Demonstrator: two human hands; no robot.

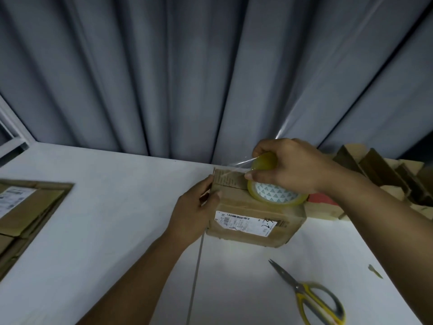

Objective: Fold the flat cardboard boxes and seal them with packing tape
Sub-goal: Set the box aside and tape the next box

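A folded brown cardboard box [255, 225] with a white shipping label stands on the white table [105, 231]. My left hand [191, 212] grips the box's left side, thumb on its top edge. My right hand [288, 166] holds a roll of clear yellowish packing tape [271, 184] over the box's top. A strip of clear tape stretches from the roll leftward to the box's far top edge.
Yellow-handled scissors [311, 296] lie on the table at the near right. Flat cardboard boxes [25, 207] are stacked at the left edge. More cardboard pieces [384, 174] pile at the far right. A grey curtain [210, 66] hangs behind the table.
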